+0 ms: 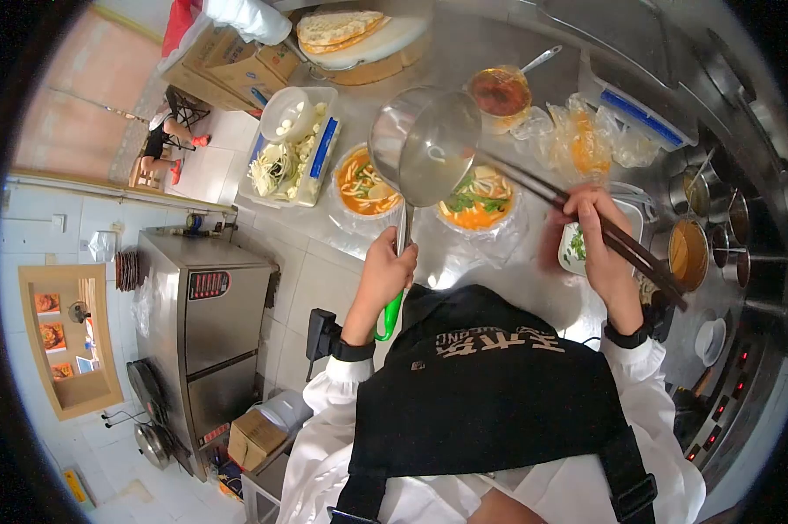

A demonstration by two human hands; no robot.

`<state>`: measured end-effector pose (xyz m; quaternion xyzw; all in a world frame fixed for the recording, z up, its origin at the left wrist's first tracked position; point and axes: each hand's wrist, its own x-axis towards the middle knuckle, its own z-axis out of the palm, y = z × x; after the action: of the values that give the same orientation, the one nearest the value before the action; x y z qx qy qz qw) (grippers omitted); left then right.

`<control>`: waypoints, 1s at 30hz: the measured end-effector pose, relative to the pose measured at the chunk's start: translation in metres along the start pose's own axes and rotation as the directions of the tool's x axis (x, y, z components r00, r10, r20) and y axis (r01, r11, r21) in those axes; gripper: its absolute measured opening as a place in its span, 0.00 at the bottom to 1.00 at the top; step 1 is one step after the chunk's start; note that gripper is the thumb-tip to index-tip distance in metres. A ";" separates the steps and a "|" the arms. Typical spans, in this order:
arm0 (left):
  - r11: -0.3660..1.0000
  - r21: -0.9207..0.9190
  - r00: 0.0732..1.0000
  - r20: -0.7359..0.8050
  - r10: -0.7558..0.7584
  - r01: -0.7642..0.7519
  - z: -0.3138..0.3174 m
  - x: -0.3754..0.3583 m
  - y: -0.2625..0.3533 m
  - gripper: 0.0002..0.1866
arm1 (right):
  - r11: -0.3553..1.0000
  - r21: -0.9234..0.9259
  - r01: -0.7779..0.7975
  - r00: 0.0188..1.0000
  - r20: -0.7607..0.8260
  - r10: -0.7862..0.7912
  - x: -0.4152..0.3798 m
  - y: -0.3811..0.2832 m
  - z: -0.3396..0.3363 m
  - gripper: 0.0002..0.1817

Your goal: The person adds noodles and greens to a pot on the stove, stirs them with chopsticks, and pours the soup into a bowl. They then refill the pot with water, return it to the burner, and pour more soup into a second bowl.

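Observation:
My left hand (387, 275) is wrapped round the green-ended handle of a large metal strainer (425, 131). A small pale strip lies in the strainer, which hangs over the gap between two bowls. Orange soup with pale strips and greens fills the left bowl (338, 194) and the right bowl (474, 228); the strainer hides part of each. Long dark chopsticks (534, 182) are gripped in my right hand (597, 244), their tips near the strainer's right side. Beneath that hand sits a white dish (635, 225) with chopped greens.
A tub (309, 188) of pale vegetables stands left of the bowls. Behind are a container of red sauce (501, 92) with a spoon and crumpled plastic bags (577, 135). Metal pots (689, 253) line the right. A steel cabinet (210, 306) stands left; a seated person's legs (162, 144) show beyond.

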<state>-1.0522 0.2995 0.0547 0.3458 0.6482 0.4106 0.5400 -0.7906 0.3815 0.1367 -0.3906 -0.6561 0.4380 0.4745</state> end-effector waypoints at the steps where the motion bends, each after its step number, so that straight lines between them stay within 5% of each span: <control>1: 0.996 0.083 0.999 -0.044 0.010 -0.007 0.002 -0.001 0.000 0.06 | 0.998 -0.050 -0.045 0.997 0.055 0.048 -0.003 0.000 -0.001 0.13; 5: 0.930 0.354 0.981 -0.127 0.147 -0.094 0.002 0.000 -0.009 0.09 | 0.990 0.093 -0.102 0.995 -0.008 0.103 -0.009 -0.003 -0.007 0.13; 9: 0.872 0.478 0.976 -0.115 0.183 -0.107 0.007 -0.002 -0.007 0.11 | 0.995 0.087 0.052 0.999 0.000 -0.052 0.003 0.015 0.021 0.13; 14: 0.671 0.733 0.934 -0.156 0.322 -0.109 0.008 -0.007 -0.001 0.10 | 0.978 0.124 -0.166 0.986 0.027 0.163 -0.012 0.017 -0.011 0.12; 21: 0.676 0.725 0.926 -0.150 0.347 -0.136 0.006 -0.007 0.006 0.10 | 0.977 0.132 -0.170 0.984 0.076 0.161 -0.019 0.010 -0.006 0.11; 22: 0.716 0.685 0.932 -0.157 0.326 -0.135 0.002 -0.005 -0.001 0.08 | 0.989 0.014 -0.146 0.986 0.083 0.144 -0.020 0.009 -0.018 0.12; 24: 0.755 0.642 0.939 -0.160 0.304 -0.135 -0.004 -0.004 -0.001 0.07 | 0.988 0.067 -0.137 0.991 0.004 0.137 -0.022 0.002 -0.020 0.12; 26: 0.965 0.260 0.993 -0.106 0.059 -0.029 -0.005 -0.007 0.010 0.04 | 0.980 0.149 -0.129 0.985 -0.094 0.144 -0.023 -0.003 -0.019 0.13; 30: 0.999 0.019 0.998 -0.034 0.049 -0.048 -0.007 -0.006 0.010 0.04 | 0.971 0.188 -0.145 0.984 -0.078 0.162 -0.022 0.003 -0.012 0.12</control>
<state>-1.0580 0.2976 0.0669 0.3594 0.6527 0.4235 0.5153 -0.7736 0.3646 0.1293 -0.4149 -0.5586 0.5129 0.5028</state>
